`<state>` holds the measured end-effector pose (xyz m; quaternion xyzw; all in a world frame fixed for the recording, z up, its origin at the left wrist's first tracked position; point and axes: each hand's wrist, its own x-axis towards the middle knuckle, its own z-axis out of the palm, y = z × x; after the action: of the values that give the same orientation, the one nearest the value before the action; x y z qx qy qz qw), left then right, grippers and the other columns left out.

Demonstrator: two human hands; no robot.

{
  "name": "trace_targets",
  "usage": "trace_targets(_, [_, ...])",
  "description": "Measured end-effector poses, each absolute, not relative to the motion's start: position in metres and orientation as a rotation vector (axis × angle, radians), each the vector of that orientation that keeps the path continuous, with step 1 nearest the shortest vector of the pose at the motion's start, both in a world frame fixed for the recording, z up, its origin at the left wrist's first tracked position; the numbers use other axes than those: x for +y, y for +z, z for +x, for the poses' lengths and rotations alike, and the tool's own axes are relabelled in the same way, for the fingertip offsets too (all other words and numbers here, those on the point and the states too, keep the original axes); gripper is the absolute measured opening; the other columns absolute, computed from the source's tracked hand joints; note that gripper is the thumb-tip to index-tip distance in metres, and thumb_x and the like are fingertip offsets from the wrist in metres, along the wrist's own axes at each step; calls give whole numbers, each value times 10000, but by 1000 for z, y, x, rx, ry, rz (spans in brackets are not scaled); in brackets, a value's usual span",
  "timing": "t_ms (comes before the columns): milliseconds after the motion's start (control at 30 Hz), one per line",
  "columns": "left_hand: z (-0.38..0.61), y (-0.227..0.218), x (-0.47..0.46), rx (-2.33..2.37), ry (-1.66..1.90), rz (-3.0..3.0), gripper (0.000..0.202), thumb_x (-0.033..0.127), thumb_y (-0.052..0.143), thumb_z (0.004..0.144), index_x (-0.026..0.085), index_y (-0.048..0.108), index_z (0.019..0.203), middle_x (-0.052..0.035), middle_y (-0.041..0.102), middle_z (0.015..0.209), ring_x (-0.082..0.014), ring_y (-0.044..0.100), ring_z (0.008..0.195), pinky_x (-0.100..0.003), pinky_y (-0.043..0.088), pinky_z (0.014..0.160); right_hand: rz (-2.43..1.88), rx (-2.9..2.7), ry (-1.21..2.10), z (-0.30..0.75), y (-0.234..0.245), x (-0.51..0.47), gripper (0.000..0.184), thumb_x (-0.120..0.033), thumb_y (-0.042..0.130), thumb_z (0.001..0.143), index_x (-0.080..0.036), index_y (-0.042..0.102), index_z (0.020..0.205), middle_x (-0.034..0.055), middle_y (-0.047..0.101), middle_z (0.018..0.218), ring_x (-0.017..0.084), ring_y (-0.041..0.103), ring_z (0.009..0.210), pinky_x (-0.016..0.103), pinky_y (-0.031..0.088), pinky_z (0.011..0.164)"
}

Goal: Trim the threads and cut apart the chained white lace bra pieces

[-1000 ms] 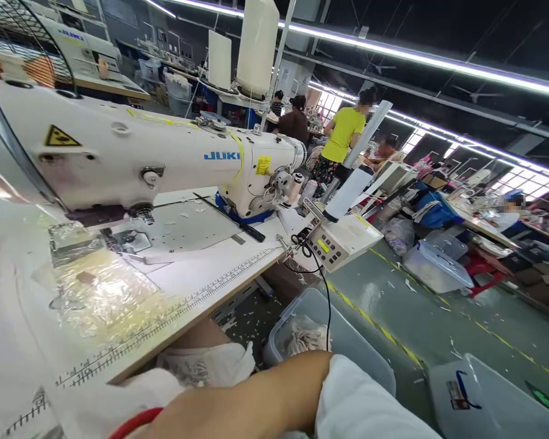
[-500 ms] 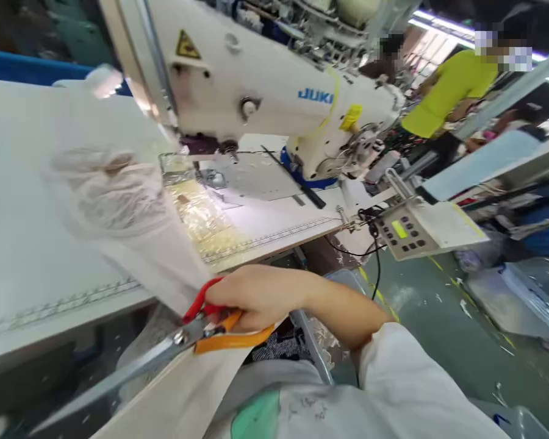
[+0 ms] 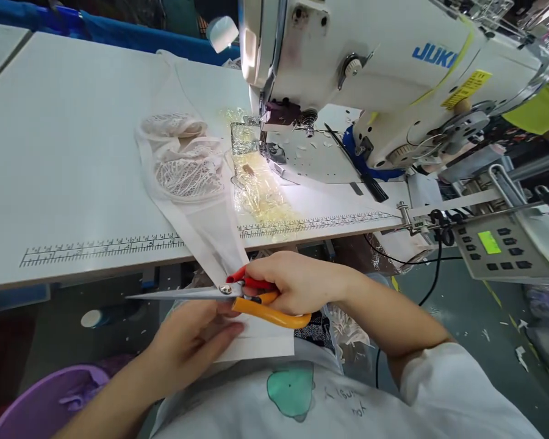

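Observation:
My right hand [image 3: 304, 283] is closed round the orange and red handles of a pair of scissors [image 3: 272, 314]. The blades lie together and point left, just above my left hand [image 3: 187, 338]. That hand is closed on the lower end of a white lace bra [image 3: 187, 177], with its fingertips partly hidden under the scissors. The bra's cups rest on the table, and its band stretches down over the front edge to my hands. Below my fingers hangs a flat piece of white cloth [image 3: 268, 344], whose link with the band is hidden.
A JUKI sewing machine [image 3: 366, 55] stands on the white table [image 3: 73, 152], which has a ruler [image 3: 105, 249] printed along its front. A black-handled tool [image 3: 373, 186] lies by the machine. To the right is a control panel [image 3: 498, 244]; a purple tub [image 3: 41, 402] stands lower left.
My left hand has come into view at the cloth. The scissors have swung from slanting down-left to nearly level, and the view has turned toward the table's left side.

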<state>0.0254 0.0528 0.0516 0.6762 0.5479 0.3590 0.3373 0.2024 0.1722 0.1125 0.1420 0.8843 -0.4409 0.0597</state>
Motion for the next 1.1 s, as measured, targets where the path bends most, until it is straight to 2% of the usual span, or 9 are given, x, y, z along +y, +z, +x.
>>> trace_targets(67, [33, 55, 58, 1384, 945, 1495, 122, 311, 640, 719, 211, 691, 672, -3, 601, 496, -134, 490, 420, -212, 404, 438, 434, 2676, -1297, 202, 112, 177, 217, -266, 528, 781, -195, 352, 675, -39, 455, 655, 86, 364, 556, 206, 280, 508])
trace_targets(167, [39, 57, 64, 1296, 978, 1044, 123, 334, 692, 681, 212, 701, 667, -1, 560, 486, -138, 471, 445, -216, 410, 444, 427, 2686, -1229, 203, 113, 185, 207, -273, 522, 778, -197, 352, 688, -41, 442, 646, 91, 367, 551, 212, 274, 504])
trace_targets(300, [38, 60, 65, 1265, 1031, 774, 193, 337, 754, 637, 203, 629, 575, -6, 587, 610, -143, 531, 599, -185, 447, 536, 463, 2747, -1200, 204, 115, 195, 193, -260, 519, 778, -194, 357, 698, -39, 448, 650, 93, 365, 554, 217, 269, 508])
trace_targets(400, [38, 63, 65, 1267, 1060, 651, 228, 344, 782, 612, 192, 620, 565, -5, 582, 652, -135, 526, 628, -167, 447, 540, 467, 2787, -1238, 204, 117, 198, 220, -285, 521, 782, -196, 348, 679, -41, 443, 640, 92, 348, 550, 218, 260, 499])
trace_targets(500, [38, 63, 66, 1255, 1072, 609, 253, 353, 810, 576, 183, 623, 556, 11, 556, 612, -111, 503, 599, -141, 434, 525, 464, 2796, -1268, 203, 119, 197, 228, -291, 519, 784, -198, 341, 676, -44, 445, 637, 92, 353, 548, 216, 258, 490])
trace_targets(600, [41, 60, 68, 1252, 1091, 632, 249, 370, 819, 562, 190, 657, 620, 16, 583, 636, -96, 496, 600, -124, 422, 531, 478, 2797, -1238, 201, 121, 195, 218, -250, 527, 777, -198, 338, 684, -39, 458, 652, 93, 375, 558, 211, 271, 495])
trace_targets(733, [45, 58, 69, 1306, 1119, 623, 249, 386, 798, 595, 206, 663, 701, 16, 623, 697, -117, 525, 675, -155, 453, 616, 482, 2804, -1153, 201, 127, 196, 207, -224, 527, 777, -194, 345, 685, -32, 470, 653, 94, 381, 554, 216, 270, 497])
trace_targets(967, [51, 63, 70, 1278, 1132, 540, 235, 349, 803, 598, 199, 643, 682, 32, 651, 674, -113, 539, 628, -166, 447, 573, 493, 2837, -1047, 201, 134, 199, 198, -237, 521, 789, -193, 358, 686, -27, 483, 623, 98, 384, 531, 224, 253, 481])
trace_targets(1100, [52, 66, 72, 1298, 1135, 501, 274, 363, 827, 551, 199, 672, 707, 20, 671, 678, -140, 577, 665, -195, 476, 609, 476, 2849, -1044, 199, 133, 200, 219, -278, 503, 809, -192, 355, 672, -22, 485, 616, 96, 375, 520, 224, 244, 470])
